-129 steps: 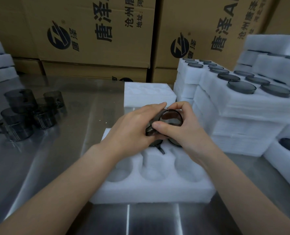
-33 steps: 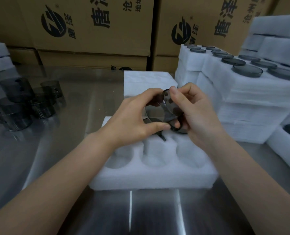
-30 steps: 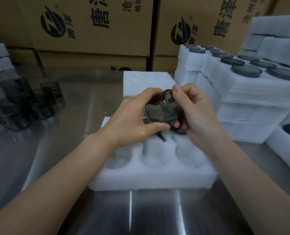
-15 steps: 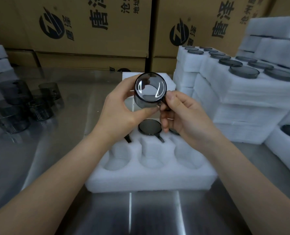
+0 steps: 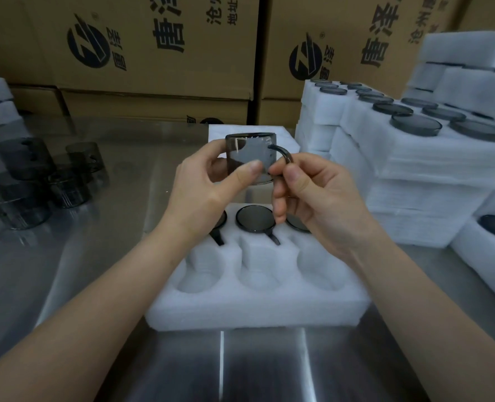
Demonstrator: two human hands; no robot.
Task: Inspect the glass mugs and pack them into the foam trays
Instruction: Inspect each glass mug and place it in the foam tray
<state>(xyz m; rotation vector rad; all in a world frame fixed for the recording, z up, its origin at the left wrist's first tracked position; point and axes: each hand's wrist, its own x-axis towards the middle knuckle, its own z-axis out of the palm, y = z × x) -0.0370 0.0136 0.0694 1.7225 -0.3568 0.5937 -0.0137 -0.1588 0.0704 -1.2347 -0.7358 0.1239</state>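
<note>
The person is holding a smoky glass mug (image 5: 249, 153) in the air above the far half of the foam tray (image 5: 255, 311), which is lying on the steel surface (image 5: 95, 227). The left hand (image 5: 203, 192) is keeping a narrow grip on the mug's body, thumb on the near wall and fingers behind it, while the right hand (image 5: 318, 195) is pinching the handle (image 5: 285, 153) sticking out to the right. Below the raised mug, three packed mugs (image 5: 255, 218) are sitting in the tray's far row.
</note>
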